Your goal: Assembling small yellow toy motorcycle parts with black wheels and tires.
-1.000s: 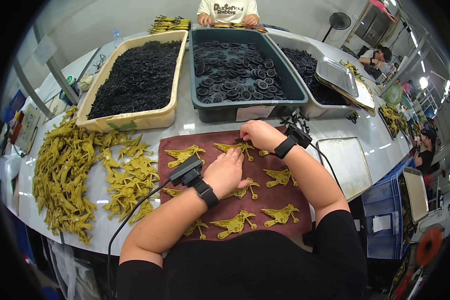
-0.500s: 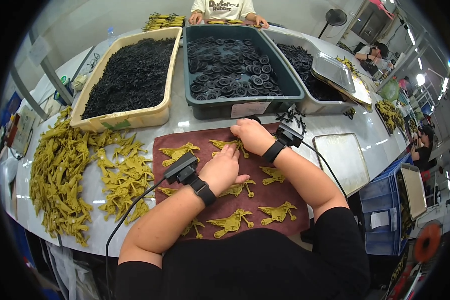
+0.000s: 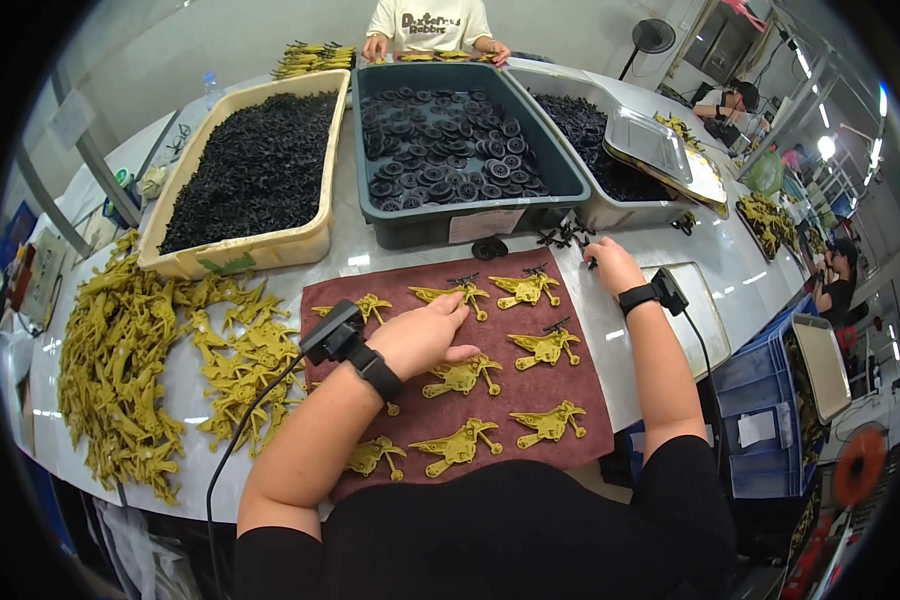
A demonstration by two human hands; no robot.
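- White table (image 3: 200,475) bearing a maroon cloth (image 3: 562,388) laid with yellow plastic parts in rows.
- Left hand (image 3: 420,338) lies flat and unclenched, fingers touching the far row's middle yellow part (image 3: 476,298).
- Right hand (image 3: 618,270), right of the cloth, has its fingertips at a small black part (image 3: 592,264); I cannot tell whether it grips.
- Far: green bin (image 3: 410,230) of black wheels (image 3: 450,185).
- Left: heaped yellow parts (image 3: 120,380).

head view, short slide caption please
Left hand over yellow parts on maroon cloth, right hand at small black pieces
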